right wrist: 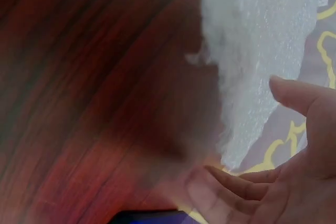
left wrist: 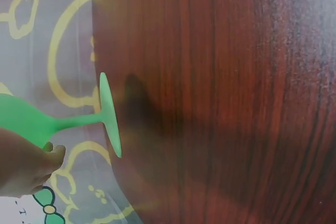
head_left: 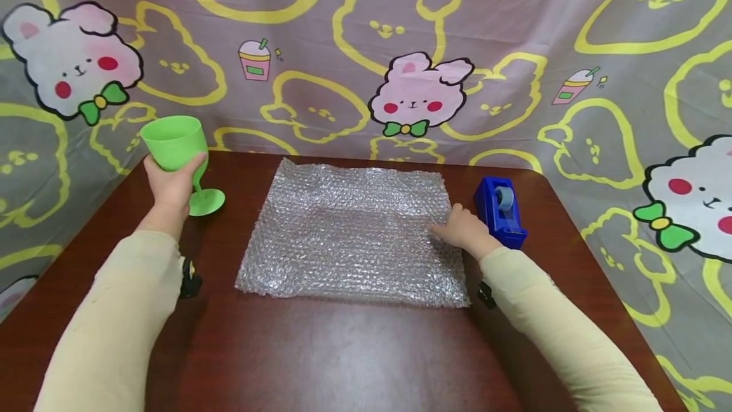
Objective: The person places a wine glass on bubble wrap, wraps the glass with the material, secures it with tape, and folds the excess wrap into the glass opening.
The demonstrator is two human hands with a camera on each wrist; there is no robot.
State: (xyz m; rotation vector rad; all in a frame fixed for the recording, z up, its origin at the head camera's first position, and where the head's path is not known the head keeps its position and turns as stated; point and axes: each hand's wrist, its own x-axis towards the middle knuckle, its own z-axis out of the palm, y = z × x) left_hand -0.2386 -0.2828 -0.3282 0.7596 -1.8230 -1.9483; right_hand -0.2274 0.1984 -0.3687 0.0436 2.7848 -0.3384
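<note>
From where I stand, the person's left grip (head_left: 171, 184) is closed round the bowl of a green goblet (head_left: 176, 148), out toward the left side of the desk (head_left: 343, 355). The goblet leans a little, its mouth up and its round foot (head_left: 208, 202) below, and whether that foot touches the wood I can't tell. Over on the other side, the right grip (head_left: 466, 231) is loosely spread, thumb well apart from the bent fingers, with nothing between them. It hangs at the right edge of a sheet of clear bubble wrap (head_left: 354, 227), though I cannot make out whether it touches the plastic. The wrap lies flat across the middle of the desk, slightly crinkled, between the two arms. Just beside the right grip sits a blue tape dispenser (head_left: 487, 202) with a roll of clear tape (head_left: 505, 198) in it, to the right of the wrap. Both forearms wear cream sleeves (head_left: 108, 316), and a small dark device (head_left: 190, 280) shows under the left wrist. Behind the reddish-brown desk hangs a cloth (head_left: 326, 37) printed with white bunnies, green bows and yellow outlines
</note>
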